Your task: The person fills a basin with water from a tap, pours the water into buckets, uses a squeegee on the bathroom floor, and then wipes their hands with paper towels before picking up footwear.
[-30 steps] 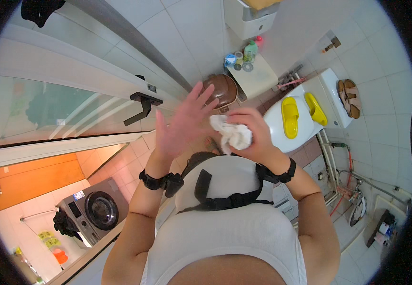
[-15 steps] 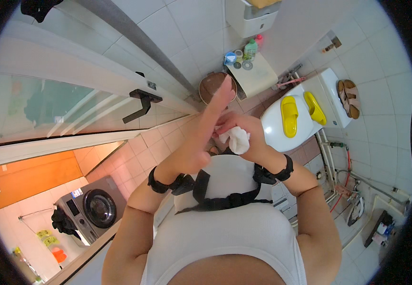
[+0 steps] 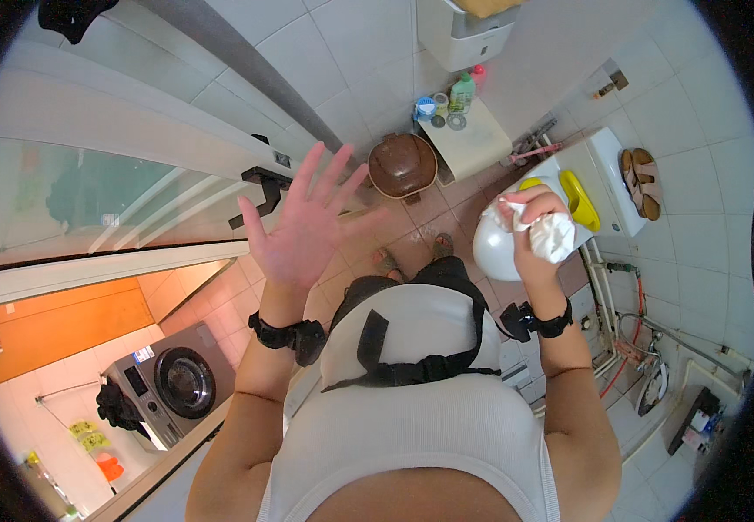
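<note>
Two hands: both are raised in front of the chest, well apart from each other, above a tiled bathroom floor [image 3: 429, 217].
Left hand [image 3: 303, 222]: it is open with the palm up toward the camera. The fingers are spread wide and hold nothing.
Right hand [image 3: 529, 230]: the fingers are curled closed around a crumpled white paper wad [image 3: 558, 237], which sticks out at the thumb side.
Where the wad is: in the right hand's grip, up in the air, over a white rounded basin [image 3: 488, 250] and just beside the yellow slippers [image 3: 581, 198]. It touches no surface.
Look of the wad: white, wrinkled and squeezed into a loose ball. It seems soft and thin, like tissue or a paper towel. I cannot tell if it is wet.
Step in hand: I judge it as wiping the hands, with the wad held apart from the bare left palm.
What a next move calls for: the two hands must meet before any more wiping. To throw the wad away, the right hand needs a bin. The brown lidded container [image 3: 403, 165] on the floor is near, but its lid is shut.
Wrists: each one wears a black band [image 3: 288, 335].
</note>
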